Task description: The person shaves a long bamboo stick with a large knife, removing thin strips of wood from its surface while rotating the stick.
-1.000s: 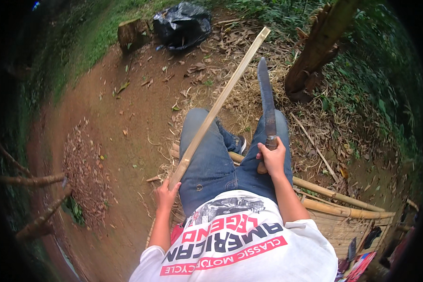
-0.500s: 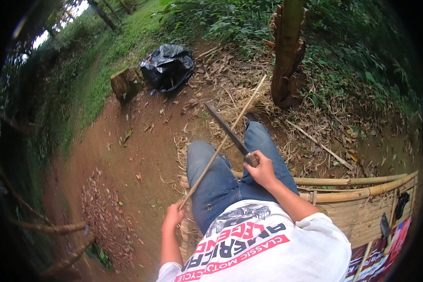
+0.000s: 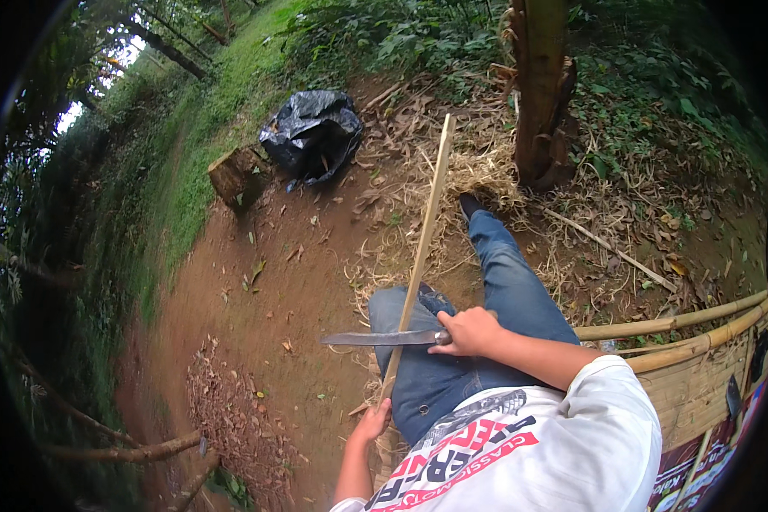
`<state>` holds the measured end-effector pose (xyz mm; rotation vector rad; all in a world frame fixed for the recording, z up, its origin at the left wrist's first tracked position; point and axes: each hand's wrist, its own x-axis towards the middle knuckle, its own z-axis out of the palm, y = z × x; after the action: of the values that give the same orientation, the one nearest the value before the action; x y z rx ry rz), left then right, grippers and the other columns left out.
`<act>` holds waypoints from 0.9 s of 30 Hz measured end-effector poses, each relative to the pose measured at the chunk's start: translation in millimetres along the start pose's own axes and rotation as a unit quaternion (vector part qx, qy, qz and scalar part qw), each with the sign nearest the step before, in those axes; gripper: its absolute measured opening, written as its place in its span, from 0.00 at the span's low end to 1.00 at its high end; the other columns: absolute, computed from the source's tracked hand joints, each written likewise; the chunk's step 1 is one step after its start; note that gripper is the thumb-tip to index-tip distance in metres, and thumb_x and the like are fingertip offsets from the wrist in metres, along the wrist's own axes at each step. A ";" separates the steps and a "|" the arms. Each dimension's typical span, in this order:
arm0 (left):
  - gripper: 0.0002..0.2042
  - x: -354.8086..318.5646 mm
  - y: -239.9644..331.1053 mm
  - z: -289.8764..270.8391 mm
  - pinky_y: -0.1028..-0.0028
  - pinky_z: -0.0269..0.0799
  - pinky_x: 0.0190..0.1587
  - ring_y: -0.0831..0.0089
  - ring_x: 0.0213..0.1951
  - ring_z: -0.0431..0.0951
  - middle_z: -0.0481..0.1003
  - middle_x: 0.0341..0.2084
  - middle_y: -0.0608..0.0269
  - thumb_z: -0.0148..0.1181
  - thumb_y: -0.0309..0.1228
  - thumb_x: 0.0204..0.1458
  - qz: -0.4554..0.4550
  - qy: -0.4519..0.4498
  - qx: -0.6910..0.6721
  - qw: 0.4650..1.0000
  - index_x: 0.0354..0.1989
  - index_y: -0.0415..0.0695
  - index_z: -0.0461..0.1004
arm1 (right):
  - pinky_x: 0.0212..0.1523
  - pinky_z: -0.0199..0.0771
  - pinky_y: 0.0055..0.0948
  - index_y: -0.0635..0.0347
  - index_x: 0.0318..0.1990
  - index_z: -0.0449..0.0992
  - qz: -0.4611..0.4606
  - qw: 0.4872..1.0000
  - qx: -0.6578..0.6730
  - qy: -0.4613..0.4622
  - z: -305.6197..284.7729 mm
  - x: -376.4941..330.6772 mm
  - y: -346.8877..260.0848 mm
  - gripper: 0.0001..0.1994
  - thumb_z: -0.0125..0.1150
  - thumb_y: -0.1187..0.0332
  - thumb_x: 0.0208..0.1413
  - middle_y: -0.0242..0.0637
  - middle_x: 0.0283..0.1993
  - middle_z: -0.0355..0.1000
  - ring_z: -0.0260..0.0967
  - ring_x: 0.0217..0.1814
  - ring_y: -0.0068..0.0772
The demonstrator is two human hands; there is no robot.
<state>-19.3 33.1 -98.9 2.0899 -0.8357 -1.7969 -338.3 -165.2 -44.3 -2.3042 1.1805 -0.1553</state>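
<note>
My left hand is closed around the near end of a long, pale bamboo strip. The strip runs away from me over my jeans, its far end raised toward the straw by the trunk. In my right hand is the handle of a machete with a long dark blade. The blade lies crosswise over the strip above my thigh, its tip pointing left. From here, the exact contact between edge and strip cannot be made out.
A tree stump and a black plastic bag sit ahead on the left. The trunk rises ahead on the right, with shavings at its foot. A bamboo bench extends to my right. Branches jut in at lower left.
The machete has swung from pointing forward-left to lying crosswise, closer to my left hand. The strip has turned to show a broader face and points more straight ahead. My view has shifted slightly.
</note>
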 end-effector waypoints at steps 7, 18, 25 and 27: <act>0.25 1.9 -5.1 -11.9 0.77 0.50 0.19 0.83 0.15 0.54 0.57 0.13 0.78 0.46 0.55 0.63 -0.047 -0.026 -0.022 0.998 0.20 0.50 0.65 | 0.18 0.72 0.40 0.59 0.19 0.75 -0.051 0.994 -0.079 0.063 -7.7 41.4 35.7 0.41 0.50 0.22 0.42 0.42 0.15 0.72 0.73 0.17 0.44; 0.22 -7.7 -2.4 -9.8 0.78 0.45 0.17 0.84 0.14 0.50 0.53 0.14 0.80 0.46 0.56 0.63 -0.074 -0.068 -0.081 0.992 0.24 0.54 0.58 | 0.29 0.77 0.41 0.60 0.26 0.79 0.228 0.954 -0.113 0.158 -75.8 83.9 153.2 0.41 0.46 0.23 0.47 0.47 0.23 0.75 0.77 0.27 0.43; 0.22 3.5 8.5 -8.1 0.77 0.46 0.17 0.82 0.13 0.51 0.52 0.12 0.78 0.45 0.57 0.63 -0.107 -0.065 -0.052 0.991 0.25 0.54 0.58 | 0.32 0.77 0.44 0.60 0.26 0.80 0.152 0.976 -0.065 0.140 -86.9 82.1 121.1 0.38 0.45 0.29 0.54 0.47 0.24 0.76 0.77 0.30 0.48; 0.22 4.1 11.8 -4.7 0.77 0.46 0.16 0.82 0.13 0.51 0.52 0.12 0.78 0.45 0.57 0.63 -0.107 -0.066 -0.072 0.989 0.25 0.54 0.58 | 0.31 0.77 0.44 0.59 0.25 0.80 0.111 0.989 -0.049 0.086 -65.7 85.4 92.4 0.38 0.45 0.29 0.54 0.47 0.23 0.76 0.77 0.29 0.47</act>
<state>-17.4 20.5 -94.9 2.0514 -0.5092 -2.0577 -374.6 -302.3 -47.9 -2.2588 1.5528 -0.2208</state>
